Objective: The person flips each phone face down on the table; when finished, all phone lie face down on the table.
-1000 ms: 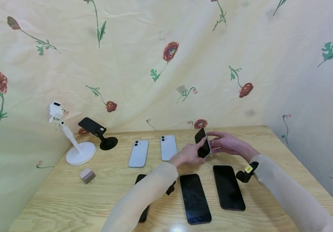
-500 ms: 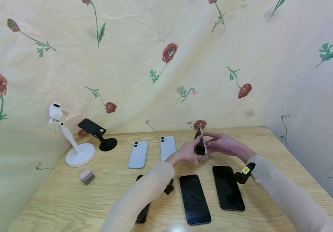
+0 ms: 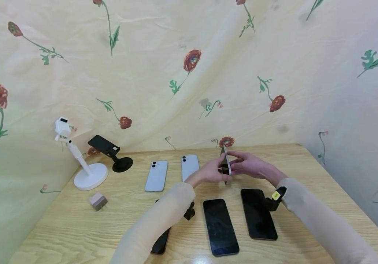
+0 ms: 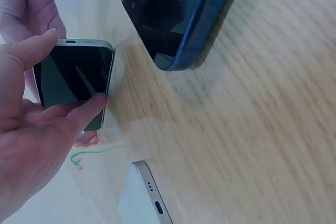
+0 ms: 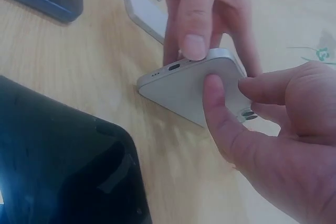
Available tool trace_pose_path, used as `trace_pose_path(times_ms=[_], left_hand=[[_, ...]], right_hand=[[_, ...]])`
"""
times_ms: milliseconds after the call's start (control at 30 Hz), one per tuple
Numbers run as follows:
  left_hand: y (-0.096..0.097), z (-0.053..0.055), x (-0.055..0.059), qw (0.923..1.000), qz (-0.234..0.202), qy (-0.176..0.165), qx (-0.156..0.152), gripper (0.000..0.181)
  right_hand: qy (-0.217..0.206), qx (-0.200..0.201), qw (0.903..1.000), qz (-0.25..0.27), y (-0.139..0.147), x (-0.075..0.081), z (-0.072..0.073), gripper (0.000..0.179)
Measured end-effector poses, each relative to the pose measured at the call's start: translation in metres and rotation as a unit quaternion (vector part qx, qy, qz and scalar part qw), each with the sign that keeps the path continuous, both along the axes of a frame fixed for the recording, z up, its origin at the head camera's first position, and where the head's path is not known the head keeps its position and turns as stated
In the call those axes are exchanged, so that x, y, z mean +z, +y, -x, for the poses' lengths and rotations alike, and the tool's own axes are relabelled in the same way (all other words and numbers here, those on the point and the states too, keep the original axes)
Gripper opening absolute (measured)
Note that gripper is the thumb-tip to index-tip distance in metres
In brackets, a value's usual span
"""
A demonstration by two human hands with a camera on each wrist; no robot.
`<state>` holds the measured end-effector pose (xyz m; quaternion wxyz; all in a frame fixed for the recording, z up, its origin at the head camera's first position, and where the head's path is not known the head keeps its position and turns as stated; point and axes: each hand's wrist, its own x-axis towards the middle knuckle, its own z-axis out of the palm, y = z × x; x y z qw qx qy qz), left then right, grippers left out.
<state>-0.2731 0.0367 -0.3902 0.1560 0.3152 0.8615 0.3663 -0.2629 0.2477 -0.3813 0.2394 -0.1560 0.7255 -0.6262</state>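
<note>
- The silver phone (image 5: 186, 90) is held tilted on edge at the far part of the table (image 3: 119, 220), between the left hand (image 3: 210, 171) and the right hand (image 3: 249, 165); whether any weight is borne by the table cannot be told.
- The phone is pinched by the left hand, thumb pressed on the port end and fingers laid across the screen. Its back is touched by the right hand's fingers; whether it is also gripped there cannot be told.
- If the left pinch is eased too soon, the phone could be dropped on a corner.
- Because smooth glass is probably slippery, the phone could be twisted loose by uneven pressure.
- The screen could be smudged, or a touch registered, by the fingers resting on it.
- The right dark phone (image 3: 259, 220) could be scraped by the wrist camera (image 3: 273, 204) seen over its edge, if that arm is lowered.
- The left dark phone (image 3: 160, 242) is partly hidden by the left sleeve (image 3: 156, 223), so it could be dragged unnoticed.
</note>
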Motion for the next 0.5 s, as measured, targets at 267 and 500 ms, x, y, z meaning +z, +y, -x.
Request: trace_pose_path(times_ms=[267,500], left_hand=[[-0.0049,0.0011,-0.0015,0.9994,-0.024,-0.025,0.001,0.099],[-0.0075,0.0006,-0.0019,0.9966,-0.061,-0.055,0.007,0.099]], right_hand=[[-0.011,-0.021,0.9997,-0.010,-0.0054,-0.0074,-0.0008,0.069],[-0.012,-0.015,0.9998,0.001,-0.0089,-0.0101,-0.0014,0.070]])
